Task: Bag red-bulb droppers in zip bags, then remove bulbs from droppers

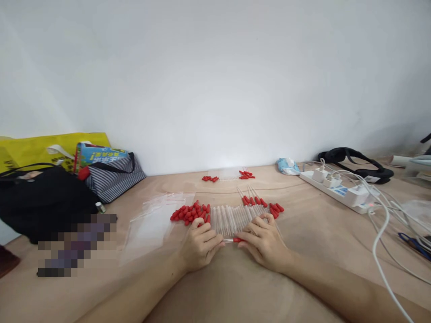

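A row of clear glass droppers with red rubber bulbs [232, 217] lies on the wooden table [303, 233] in front of me. A heap of loose red bulbs [188, 212] lies at its left end. More red-bulbed droppers [269, 206] fan out at its right end. My left hand [200, 244] and my right hand [261, 242] rest at the near edge of the row, fingers curled. Between them they pinch one dropper [232, 240] with a red bulb toward the right hand.
Clear plastic bags [151, 220] lie left of the hands. Further droppers and bulbs [229, 175] lie near the wall. Black, striped and yellow bags [50, 188] stand at the left. A white power strip [340, 190] with cables lies at the right, a black strap [357, 161] behind it.
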`<state>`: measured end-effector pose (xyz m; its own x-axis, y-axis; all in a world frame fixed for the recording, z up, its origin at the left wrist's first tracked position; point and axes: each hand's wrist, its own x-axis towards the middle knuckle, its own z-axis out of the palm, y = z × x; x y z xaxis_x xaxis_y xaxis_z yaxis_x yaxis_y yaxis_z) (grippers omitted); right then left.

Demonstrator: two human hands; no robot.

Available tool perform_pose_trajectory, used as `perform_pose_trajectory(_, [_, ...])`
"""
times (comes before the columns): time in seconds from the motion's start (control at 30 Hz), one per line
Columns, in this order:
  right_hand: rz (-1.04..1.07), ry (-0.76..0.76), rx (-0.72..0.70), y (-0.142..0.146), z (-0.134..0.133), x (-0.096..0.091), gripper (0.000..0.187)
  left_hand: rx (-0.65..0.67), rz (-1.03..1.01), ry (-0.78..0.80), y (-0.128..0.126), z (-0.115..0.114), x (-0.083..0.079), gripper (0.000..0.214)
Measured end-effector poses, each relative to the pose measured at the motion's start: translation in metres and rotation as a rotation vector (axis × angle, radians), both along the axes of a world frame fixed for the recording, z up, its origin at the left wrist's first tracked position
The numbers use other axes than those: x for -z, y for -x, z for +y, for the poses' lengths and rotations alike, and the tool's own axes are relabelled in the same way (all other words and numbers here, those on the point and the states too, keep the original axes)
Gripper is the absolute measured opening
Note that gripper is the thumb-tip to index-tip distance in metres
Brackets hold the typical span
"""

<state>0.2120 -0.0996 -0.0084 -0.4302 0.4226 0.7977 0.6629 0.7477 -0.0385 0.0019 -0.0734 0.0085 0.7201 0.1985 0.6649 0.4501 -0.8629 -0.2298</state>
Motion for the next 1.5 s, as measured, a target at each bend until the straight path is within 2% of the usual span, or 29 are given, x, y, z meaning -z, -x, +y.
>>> perform_pose_trajectory(0.2, [-0.033, 0.007, -0.030, -0.004, -0.001, 0.000, 0.015, 0.040, 0.007, 0.014, 0.001, -0.005, -0.003, 0.022])
perform_pose_trajectory(0.47, [-0.094, 0.057, 0.010, -0.012, -0.007, -0.001, 0.019, 0.000, 0.012, 0.056, 0.008, -0.005, -0.003, 0.026])
perform_pose_trajectory(0.57, [0.033, 0.065, 0.125, -0.025, 0.001, -0.003, 0.021, -0.107, -0.101, 0.110, 0.020, -0.001, -0.003, 0.022])
perform_pose_trajectory(0.7, [0.254, 0.158, 0.382, -0.047, 0.026, -0.006, 0.024, -0.282, -0.163, 0.198, 0.022, 0.001, -0.005, 0.028])
perform_pose_trajectory(0.83, [0.347, 0.362, 0.596, -0.072, 0.046, -0.006, 0.030, -0.325, -0.129, 0.228, 0.001, 0.004, -0.009, 0.032])
perform_pose_trajectory(1.0, [0.433, 0.582, 0.733, -0.096, 0.053, -0.005, 0.032, -0.282, -0.091, 0.178, -0.035, 0.016, -0.011, 0.020])
perform_pose_trajectory(1.17, [0.456, 0.672, 0.693, -0.102, 0.053, -0.005, 0.030, -0.218, 0.098, 0.058, -0.062, 0.024, -0.004, 0.019])
perform_pose_trajectory(1.33, [0.262, 0.547, 0.614, -0.095, 0.049, -0.004, 0.032, -0.182, 0.170, 0.093, -0.071, 0.024, 0.003, 0.018])
perform_pose_trajectory(1.5, [0.126, 0.450, 0.609, -0.089, 0.044, -0.006, 0.033, -0.179, 0.117, 0.195, -0.072, 0.018, 0.005, 0.016])
